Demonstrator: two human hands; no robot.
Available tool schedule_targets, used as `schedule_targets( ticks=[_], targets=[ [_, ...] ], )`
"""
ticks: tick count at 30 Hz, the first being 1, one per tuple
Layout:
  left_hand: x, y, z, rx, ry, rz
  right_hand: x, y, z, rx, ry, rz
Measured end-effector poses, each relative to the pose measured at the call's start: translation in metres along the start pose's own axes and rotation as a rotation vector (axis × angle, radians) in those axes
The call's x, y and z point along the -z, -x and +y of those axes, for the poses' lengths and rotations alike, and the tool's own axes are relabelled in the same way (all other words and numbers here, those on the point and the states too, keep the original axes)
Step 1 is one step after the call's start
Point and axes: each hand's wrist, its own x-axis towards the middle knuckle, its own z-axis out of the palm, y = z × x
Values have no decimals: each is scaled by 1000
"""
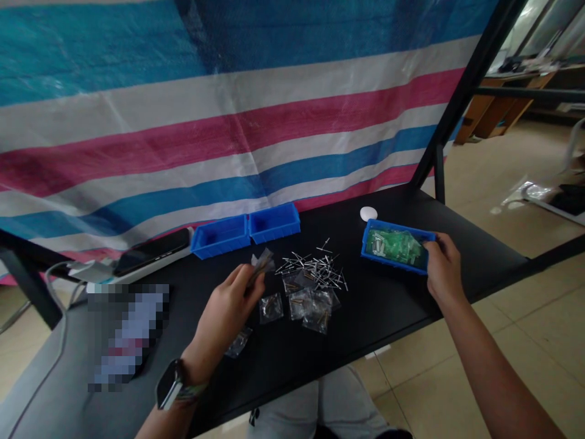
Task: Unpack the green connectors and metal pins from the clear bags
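My left hand (237, 289), with a watch on the wrist, is closed on a small clear plastic bag (263, 261) above the black table. Just right of it lies a loose heap of silver pop rivets (320, 268). Several small clear bags with brass-coloured pieces (315, 305) lie in front of the heap, and another small bag (271, 308) sits below my left hand. At the right, my right hand (443, 268) grips the end of a blue bin (397, 266). Inside that bin are green pieces in clear bags (402, 245).
Two blue bins (222, 236) stand side by side at the table's back edge. A white round object (368, 213) is behind the held bin. To the left are a phone (153, 251) on a white power strip and a cable (61, 341). A striped sheet (247, 128) hangs behind.
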Motion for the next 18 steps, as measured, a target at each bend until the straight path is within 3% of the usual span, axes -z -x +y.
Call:
schedule_targets(
  ticks=[3, 7, 9, 11, 15, 18],
  targets=[
    [-12, -39, 20, -67, -33, -15, -1, 2, -5, -18, -25, 42],
    [-38, -74, 48, -197, -215, -220, -2, 4, -8, -48, -51, 49],
    [-47, -78, 59, -232, -288, -340, -1, 4, -8, -58, -59, 40],
    [-50, -74, 66, -200, -312, -371, -1, 3, -7, -66, -60, 30],
    [-50, -64, 75, -152, -262, -250, -2, 3, -4, -69, -59, 18],
    [-60, -69, 76, -190, -148, -252, -2, 3, -3, -71, -55, 19]
  ],
)
